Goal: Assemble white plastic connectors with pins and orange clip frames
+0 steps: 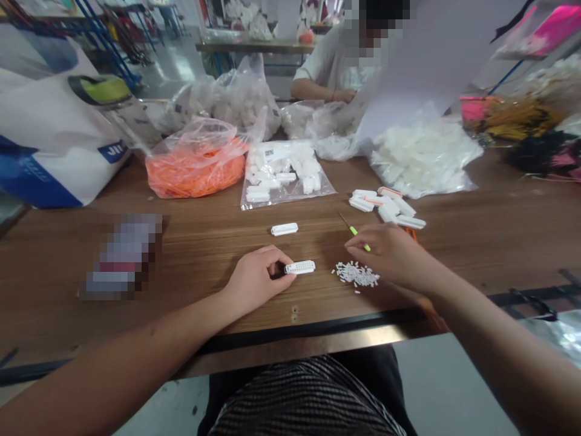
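The left hand (254, 280) sits near the table's front edge, its fingers (275, 258) curled over and pressed against one end of a white rectangular plastic connector housing (300, 267). The housing lies flat on the brown wood-grain table (190, 242), with rows of small holes showing on its top. The right hand (390, 254) hovers to the right, its fingers (358, 243) drawn together and pinching a slim pick with a neon yellow-green handle and a thin dark tip (354, 231). Between the hands, a small heap of tiny white plastic pins (356, 274) lies loose on the wood, under the right hand and near the held housing.

A second white housing (284, 229) lies alone just beyond the left hand. Farther right, a loose cluster of white housings with orange wires (385, 207) sits near the pick. Toward the far edge lie a clear bag of white housings (281, 172), a clear bag of orange wires (195, 172) and a larger clear bag of white plastic parts (422, 158). A pixelated object (120, 257) on the left of the table is too blurred to identify. A large white-and-blue woven bag (49, 133) stands at the far left corner, and a seated co-worker in a pale T-shirt (336, 66) works beyond the far edge.
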Demonstrator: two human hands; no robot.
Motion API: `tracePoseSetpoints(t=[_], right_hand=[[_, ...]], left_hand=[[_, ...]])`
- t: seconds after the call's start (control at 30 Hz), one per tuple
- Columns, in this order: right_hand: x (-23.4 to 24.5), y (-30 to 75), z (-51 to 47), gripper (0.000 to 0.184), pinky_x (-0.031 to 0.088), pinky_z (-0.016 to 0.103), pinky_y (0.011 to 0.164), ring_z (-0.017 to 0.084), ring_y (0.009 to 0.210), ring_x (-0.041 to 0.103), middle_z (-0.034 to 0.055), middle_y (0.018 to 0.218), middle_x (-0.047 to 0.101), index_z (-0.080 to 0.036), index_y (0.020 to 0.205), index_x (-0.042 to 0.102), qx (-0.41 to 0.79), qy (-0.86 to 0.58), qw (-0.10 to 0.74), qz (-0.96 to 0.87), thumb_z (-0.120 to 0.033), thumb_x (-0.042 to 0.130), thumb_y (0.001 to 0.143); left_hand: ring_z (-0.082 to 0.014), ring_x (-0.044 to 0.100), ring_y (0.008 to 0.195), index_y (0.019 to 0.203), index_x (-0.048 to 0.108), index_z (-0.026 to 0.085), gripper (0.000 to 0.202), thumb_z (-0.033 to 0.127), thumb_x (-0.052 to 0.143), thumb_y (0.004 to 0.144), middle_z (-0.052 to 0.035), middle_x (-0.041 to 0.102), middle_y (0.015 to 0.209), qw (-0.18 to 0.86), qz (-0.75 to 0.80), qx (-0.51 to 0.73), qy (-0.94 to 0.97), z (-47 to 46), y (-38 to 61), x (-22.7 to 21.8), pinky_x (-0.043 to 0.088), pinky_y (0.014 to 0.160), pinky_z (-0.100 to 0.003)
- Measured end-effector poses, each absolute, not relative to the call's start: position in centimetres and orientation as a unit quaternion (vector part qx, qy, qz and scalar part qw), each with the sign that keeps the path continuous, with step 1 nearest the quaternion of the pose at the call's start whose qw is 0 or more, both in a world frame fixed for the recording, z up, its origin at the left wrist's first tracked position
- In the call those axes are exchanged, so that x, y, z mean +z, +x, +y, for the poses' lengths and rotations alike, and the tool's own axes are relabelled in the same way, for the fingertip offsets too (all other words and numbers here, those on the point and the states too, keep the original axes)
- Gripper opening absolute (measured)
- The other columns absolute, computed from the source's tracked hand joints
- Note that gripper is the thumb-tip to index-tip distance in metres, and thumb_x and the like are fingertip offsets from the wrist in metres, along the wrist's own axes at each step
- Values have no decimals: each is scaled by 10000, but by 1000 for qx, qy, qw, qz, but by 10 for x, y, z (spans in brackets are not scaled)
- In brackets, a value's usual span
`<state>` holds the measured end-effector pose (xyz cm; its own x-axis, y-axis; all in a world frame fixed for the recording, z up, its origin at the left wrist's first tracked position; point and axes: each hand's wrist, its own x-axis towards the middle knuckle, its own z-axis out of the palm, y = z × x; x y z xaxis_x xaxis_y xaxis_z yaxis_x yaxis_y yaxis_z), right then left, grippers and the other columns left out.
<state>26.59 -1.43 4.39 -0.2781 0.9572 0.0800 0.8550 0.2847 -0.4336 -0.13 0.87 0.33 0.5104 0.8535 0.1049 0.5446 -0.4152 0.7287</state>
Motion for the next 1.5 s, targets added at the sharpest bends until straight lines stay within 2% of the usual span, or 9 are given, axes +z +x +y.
tracePoseSetpoints(t=[0.17, 0.33, 0.5, 0.57, 0.67, 0.77, 0.83, 1.03, 1.5], right_hand=[[38, 291, -9, 194, 468, 327, 657, 186, 688, 646, 31, 739, 728, -237, 711, 738, 261, -616, 63, -740, -301, 572, 788], [34, 283, -8, 186, 470, 327, 668, 184, 680, 638, 33, 725, 731, -225, 675, 723, 229, -605, 45, -761, -273, 570, 769], [30, 285, -6, 131, 449, 293, 550, 160, 570, 612, 8, 622, 691, -217, 618, 676, 251, -625, 42, -738, -222, 581, 708], [29, 287, -6, 116, 435, 275, 506, 148, 533, 601, 1, 594, 677, -215, 597, 655, 275, -633, 56, -721, -211, 586, 690], [35, 281, -8, 109, 426, 260, 487, 135, 519, 584, -2, 574, 659, -211, 616, 653, 284, -627, 129, -714, -223, 592, 705], [46, 257, -8, 94, 441, 256, 544, 130, 581, 590, -3, 637, 667, -207, 665, 666, 295, -588, 208, -724, -224, 606, 735], [50, 235, -6, 108, 440, 256, 587, 120, 611, 585, -6, 682, 667, -201, 662, 659, 323, -529, 219, -754, -197, 605, 756], [35, 199, 5, 88, 393, 328, 766, 113, 615, 556, -27, 628, 627, -172, 672, 639, 243, -455, 194, -835, -137, 647, 753], [38, 196, 7, 148, 339, 320, 728, 138, 661, 532, 2, 699, 622, -182, 694, 621, 140, -403, 143, -893, -173, 599, 839]], left_hand=[[-94, 458, 548, 795, 688, 201, 47, 228, 681, 758, 41, 521, 642, 327, 433, 241, 805, 10, -1, 3, 351, 542, -224], [-100, 476, 570, 806, 689, 206, 59, 238, 682, 756, 37, 537, 656, 327, 437, 237, 804, 9, -1, 2, 368, 562, -231], [-100, 467, 563, 811, 683, 204, 67, 249, 671, 763, 37, 532, 656, 327, 435, 236, 805, 7, -1, 4, 371, 565, -234], [-101, 469, 564, 813, 683, 203, 68, 246, 672, 761, 38, 528, 654, 326, 433, 237, 806, 7, -1, 5, 371, 567, -235], [-102, 475, 569, 817, 684, 202, 67, 239, 674, 761, 38, 532, 658, 326, 436, 233, 806, 7, 0, 6, 375, 572, -239], [-102, 474, 572, 822, 687, 203, 68, 232, 677, 762, 39, 533, 662, 327, 440, 229, 804, 7, -1, 5, 371, 570, -237], [-101, 468, 572, 825, 690, 206, 65, 227, 677, 765, 40, 534, 663, 329, 438, 229, 805, 6, -1, 5, 366, 564, -234], [-105, 455, 576, 803, 683, 195, 54, 231, 687, 764, 41, 509, 647, 328, 432, 238, 806, 6, 0, 2, 356, 561, -238], [-109, 467, 586, 771, 650, 191, 66, 254, 670, 781, 40, 513, 651, 325, 434, 232, 808, 6, 1, 5, 366, 570, -242]])
